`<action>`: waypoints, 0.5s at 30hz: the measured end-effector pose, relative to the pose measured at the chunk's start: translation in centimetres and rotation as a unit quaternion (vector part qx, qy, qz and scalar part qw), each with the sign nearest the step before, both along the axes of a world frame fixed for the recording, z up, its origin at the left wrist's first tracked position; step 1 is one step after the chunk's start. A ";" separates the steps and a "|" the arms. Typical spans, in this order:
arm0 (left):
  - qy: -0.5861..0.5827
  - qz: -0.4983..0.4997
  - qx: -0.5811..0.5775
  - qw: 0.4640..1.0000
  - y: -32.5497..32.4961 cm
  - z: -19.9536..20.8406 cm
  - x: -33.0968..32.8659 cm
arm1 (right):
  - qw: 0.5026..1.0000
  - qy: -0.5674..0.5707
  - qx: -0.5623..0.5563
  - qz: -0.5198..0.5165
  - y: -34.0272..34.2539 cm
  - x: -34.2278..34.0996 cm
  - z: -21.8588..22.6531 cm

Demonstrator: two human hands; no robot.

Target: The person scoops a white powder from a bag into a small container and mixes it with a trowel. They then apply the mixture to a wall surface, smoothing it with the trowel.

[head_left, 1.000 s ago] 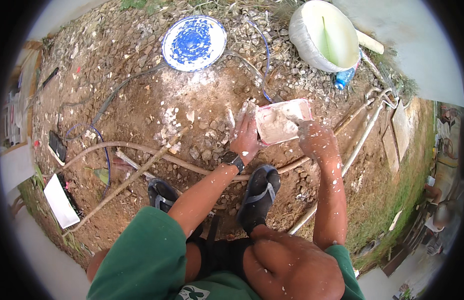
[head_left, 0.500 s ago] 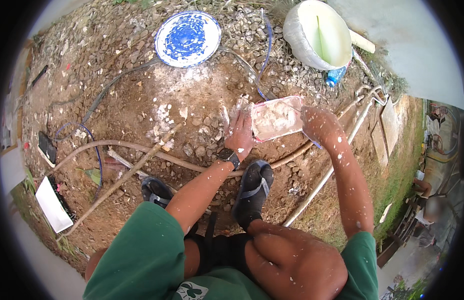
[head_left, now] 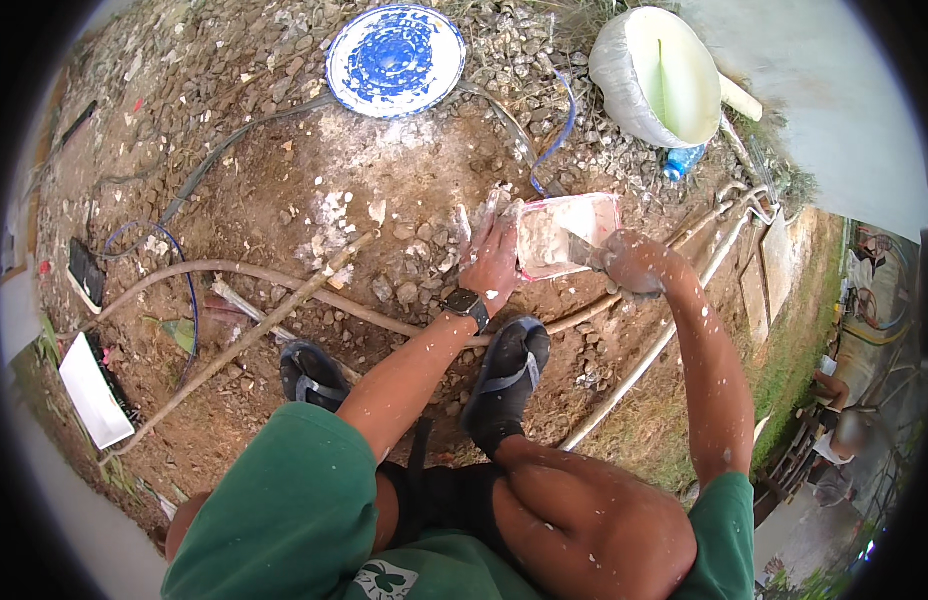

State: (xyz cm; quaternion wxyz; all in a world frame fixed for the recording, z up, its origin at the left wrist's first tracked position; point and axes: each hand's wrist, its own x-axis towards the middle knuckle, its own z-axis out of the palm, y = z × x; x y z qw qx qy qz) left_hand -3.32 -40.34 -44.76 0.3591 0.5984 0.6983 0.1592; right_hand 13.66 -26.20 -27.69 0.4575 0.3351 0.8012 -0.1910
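Observation:
A small rectangular, open container point(head_left: 602, 210) with pinkish-red edges lies on the ground in front of me, holding whitish paste point(head_left: 544, 240). My left hand point(head_left: 492, 258) rests against its left side, the fingers stretched out and smeared with white. A dark watch point(head_left: 466, 309) is on that wrist. My right hand point(head_left: 639, 262) is closed around a putty knife, its handle hidden in my fingers. The metal blade point(head_left: 584, 252) reaches into the container at its right side, touching the paste. White spots speckle both forearms.
A white-and-blue round lid point(head_left: 396, 62) lies on the gravel beyond. At the far right stand a whitish bucket point(head_left: 634, 85) and a blue bottle point(head_left: 682, 162). A hose point(head_left: 364, 322), a stick point(head_left: 269, 335) and a pale pole point(head_left: 634, 380) cross the ground. A person point(head_left: 834, 440) is at far right.
My right hand has turned and shifted slightly down, and the knife blade now shows plainly in the paste. My left hand stays at the container's left side. The whole view has shifted a little.

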 end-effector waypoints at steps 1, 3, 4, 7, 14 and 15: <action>0.016 -0.020 -0.012 1.000 0.0 -0.2 -0.1 | 0.996 0.048 0.040 0.064 -1.0 -0.1 0.1; 0.007 -0.015 0.006 1.000 0.0 -0.4 -0.3 | 0.972 0.186 0.139 -0.043 -4.0 0.0 0.3; 0.000 -0.019 -0.002 1.000 0.1 -0.4 -0.5 | 0.950 0.210 0.183 -0.144 -5.5 0.0 0.4; -0.033 -0.009 0.016 0.999 0.3 -0.1 -0.8 | 0.955 0.198 0.178 -0.129 -8.0 1.2 -0.2; -0.022 0.010 0.035 0.999 0.2 0.4 -0.5 | 0.953 0.141 0.242 0.114 -5.1 5.0 -2.6; -0.021 0.010 0.017 1.000 0.1 0.3 -0.4 | 0.958 0.097 0.234 0.135 -4.3 5.1 -2.4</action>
